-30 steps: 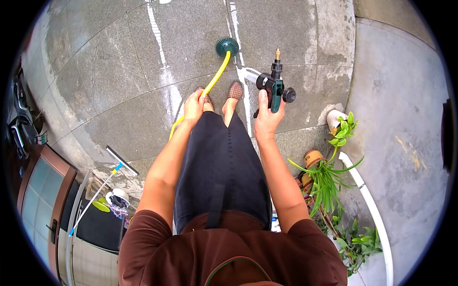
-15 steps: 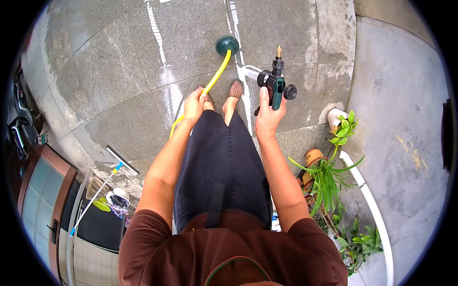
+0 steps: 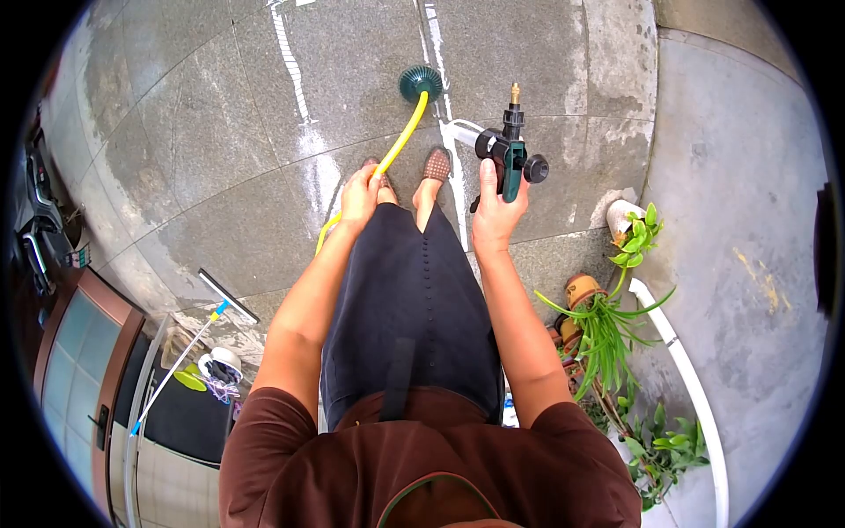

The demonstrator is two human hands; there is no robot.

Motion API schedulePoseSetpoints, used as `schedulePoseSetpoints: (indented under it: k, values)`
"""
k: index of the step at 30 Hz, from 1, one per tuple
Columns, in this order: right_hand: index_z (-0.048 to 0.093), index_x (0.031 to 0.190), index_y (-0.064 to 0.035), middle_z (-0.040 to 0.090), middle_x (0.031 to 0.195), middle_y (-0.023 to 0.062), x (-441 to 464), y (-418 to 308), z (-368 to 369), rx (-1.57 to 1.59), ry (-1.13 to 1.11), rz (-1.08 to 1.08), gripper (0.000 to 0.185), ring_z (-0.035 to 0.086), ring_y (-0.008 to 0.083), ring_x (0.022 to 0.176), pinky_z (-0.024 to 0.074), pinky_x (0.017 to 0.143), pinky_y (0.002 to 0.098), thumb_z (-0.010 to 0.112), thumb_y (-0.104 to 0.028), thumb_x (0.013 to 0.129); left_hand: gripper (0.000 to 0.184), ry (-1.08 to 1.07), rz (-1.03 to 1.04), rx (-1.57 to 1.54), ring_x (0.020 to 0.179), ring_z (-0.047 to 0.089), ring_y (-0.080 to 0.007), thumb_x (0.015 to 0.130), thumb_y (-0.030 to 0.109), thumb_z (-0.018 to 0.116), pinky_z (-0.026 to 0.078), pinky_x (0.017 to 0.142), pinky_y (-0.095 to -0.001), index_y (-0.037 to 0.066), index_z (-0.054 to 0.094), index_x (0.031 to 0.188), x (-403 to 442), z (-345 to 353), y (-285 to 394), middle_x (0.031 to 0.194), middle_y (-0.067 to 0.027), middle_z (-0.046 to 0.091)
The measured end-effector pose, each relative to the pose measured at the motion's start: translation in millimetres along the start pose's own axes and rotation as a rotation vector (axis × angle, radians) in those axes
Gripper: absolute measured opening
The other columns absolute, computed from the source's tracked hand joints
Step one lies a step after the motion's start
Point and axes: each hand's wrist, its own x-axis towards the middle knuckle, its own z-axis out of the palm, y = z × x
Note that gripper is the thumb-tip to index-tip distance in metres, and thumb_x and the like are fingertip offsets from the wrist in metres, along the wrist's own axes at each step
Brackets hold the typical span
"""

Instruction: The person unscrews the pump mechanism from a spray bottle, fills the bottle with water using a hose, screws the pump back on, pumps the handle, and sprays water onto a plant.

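My left hand is closed round the yellow shaft of what looks like a plunger. Its dark green ribbed head is at the far end, over the paving beyond my feet; I cannot tell whether it touches the ground. My right hand grips a black and dark green pump sprayer. The sprayer's brass nozzle tip points away from me, and a round black knob sticks out on its right. My right thumb lies along the sprayer's near side, while the other fingers are mostly hidden.
Grey paving carries white painted lines. On the right stand potted plants beside a white pipe. To the left are a squeegee with a long pole, a white bucket-like container, a door and a parked scooter-like vehicle.
Almost nothing differs. The view has shifted very slightly, and both hands keep the same holds on the plunger and the sprayer.
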Motion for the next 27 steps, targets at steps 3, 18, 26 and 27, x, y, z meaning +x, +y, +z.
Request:
schedulePoseSetpoints:
  k: [3, 18, 26, 27]
  values:
    - [0.062, 0.114, -0.0001, 0.063, 0.103, 0.0028, -2.4, 4.8, -1.8, -0.016, 0.001, -0.008, 0.03, 0.056, 0.0123, 0.094, 0.0449, 0.088, 0.0296, 0.071, -0.019, 0.093, 0.028, 0.003, -0.003, 0.018, 0.104, 0.066, -0.0301, 0.096, 0.019, 0.057, 0.05, 0.091, -0.0386, 0.005, 0.065, 0.12, -1.8, -0.5, -0.9, 0.111, -0.0147, 0.069]
    - [0.062, 0.113, 0.0, 0.064, 0.104, 0.0032, -5.7, 9.8, -4.6, -0.018, 0.008, -0.002, 0.029, 0.057, 0.0119, 0.094, 0.0451, 0.087, 0.0291, 0.071, -0.018, 0.093, 0.029, -0.002, 0.002, -0.007, 0.106, 0.064, -0.0327, 0.096, 0.019, 0.058, 0.049, 0.093, -0.04, 0.003, 0.065, 0.118, -14.1, -5.4, 6.1, 0.112, -0.0171, 0.068]
    - [0.064, 0.111, 0.0003, 0.065, 0.102, 0.003, -8.5, -3.9, -1.1, 0.017, 0.011, 0.031, 0.026, 0.057, 0.0117, 0.092, 0.0459, 0.085, 0.029, 0.071, -0.017, 0.093, 0.027, 0.02, 0.021, -0.039, 0.105, 0.063, -0.0359, 0.095, 0.021, 0.058, 0.049, 0.092, -0.0424, 0.005, 0.067, 0.116, -22.0, -6.3, 2.1, 0.11, -0.0178, 0.067]
    - [0.064, 0.111, 0.0003, 0.065, 0.102, 0.0031, -8.4, -3.4, -0.8, 0.018, 0.012, 0.027, 0.026, 0.057, 0.0117, 0.092, 0.0459, 0.085, 0.029, 0.071, -0.017, 0.093, 0.027, 0.011, 0.011, -0.05, 0.105, 0.063, -0.036, 0.095, 0.02, 0.058, 0.049, 0.092, -0.0424, 0.005, 0.067, 0.115, -21.9, -6.0, 0.1, 0.11, -0.0179, 0.067]
